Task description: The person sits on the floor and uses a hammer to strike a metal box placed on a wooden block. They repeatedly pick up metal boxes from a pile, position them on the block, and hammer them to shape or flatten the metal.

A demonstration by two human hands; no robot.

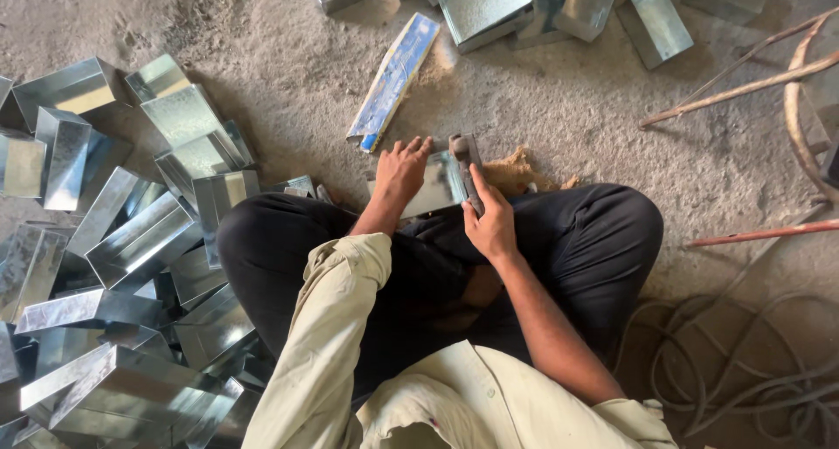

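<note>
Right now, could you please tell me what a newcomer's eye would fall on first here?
First, the big heap of shiny folded sheet-metal boxes at the left, on the gritty floor. Next, at centre, the seated person's left hand pressing a metal piece down while the right hand grips a dark tool against it. A blue-and-white flat strip lies just beyond.

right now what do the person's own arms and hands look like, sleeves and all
Both hands are bare: no gloves, rings or watch visible on the left hand or right hand. The forearms are uncovered. A pale khaki shirt has its sleeves rolled up near the elbows.
</note>
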